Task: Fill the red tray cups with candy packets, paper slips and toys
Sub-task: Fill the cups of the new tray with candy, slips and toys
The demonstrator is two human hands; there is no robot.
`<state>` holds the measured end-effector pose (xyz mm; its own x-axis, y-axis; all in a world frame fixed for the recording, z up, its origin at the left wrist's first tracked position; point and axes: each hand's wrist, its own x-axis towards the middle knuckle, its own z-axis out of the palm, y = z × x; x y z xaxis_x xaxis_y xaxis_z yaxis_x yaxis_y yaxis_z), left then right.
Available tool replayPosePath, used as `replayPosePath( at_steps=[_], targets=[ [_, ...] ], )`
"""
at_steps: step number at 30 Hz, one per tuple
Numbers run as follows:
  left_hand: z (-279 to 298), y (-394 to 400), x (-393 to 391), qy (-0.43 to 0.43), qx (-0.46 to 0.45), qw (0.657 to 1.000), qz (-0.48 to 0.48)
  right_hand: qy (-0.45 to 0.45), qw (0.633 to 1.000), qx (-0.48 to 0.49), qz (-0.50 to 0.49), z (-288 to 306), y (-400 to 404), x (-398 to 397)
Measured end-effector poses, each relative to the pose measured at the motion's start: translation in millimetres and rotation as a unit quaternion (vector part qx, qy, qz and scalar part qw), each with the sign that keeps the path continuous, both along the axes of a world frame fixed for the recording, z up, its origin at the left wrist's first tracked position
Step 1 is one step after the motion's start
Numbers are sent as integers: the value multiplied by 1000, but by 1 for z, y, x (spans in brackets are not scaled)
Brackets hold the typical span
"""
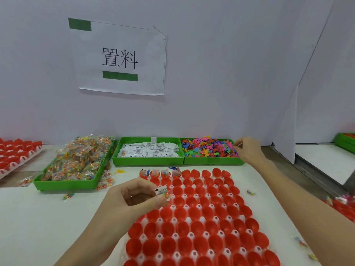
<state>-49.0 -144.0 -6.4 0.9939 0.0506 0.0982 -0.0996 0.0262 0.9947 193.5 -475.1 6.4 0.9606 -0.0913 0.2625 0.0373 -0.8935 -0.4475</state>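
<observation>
Three bins stand in a row along the back wall [211,73]: the candy packet bin [67,182] at the left, the paper slip bin [148,161] in the middle, touching the toy bin [211,161] on its right. A paper sign [121,56] hangs on the wall above them. The cup tray [201,217] lies on the table [38,227] in front of the bins (only four cups in its far row hold anything). A second cup tray [17,154] sits at the far left.
</observation>
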Motion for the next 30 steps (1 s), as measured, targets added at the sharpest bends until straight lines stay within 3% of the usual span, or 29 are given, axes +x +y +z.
replayPosePath(
  at_steps=[10,16,22,28,30],
  targets=[
    [-2,2,2,1,-6,1000,-5,41,999,-8,-27,-12,1,22],
    [-1,1,2,4,-6,1000,-8,8,999,10,-32,-22,0,26],
    [1,3,0,12,5,1000,-8,8,999,-40,-25,-24,0,29],
    [2,4,0,11,-1,1000,0,-113,993,38,-7,-29,1,24],
    [2,4,0,6,-3,1000,5,-145,984,105,0,-22,6,16]
  ],
)
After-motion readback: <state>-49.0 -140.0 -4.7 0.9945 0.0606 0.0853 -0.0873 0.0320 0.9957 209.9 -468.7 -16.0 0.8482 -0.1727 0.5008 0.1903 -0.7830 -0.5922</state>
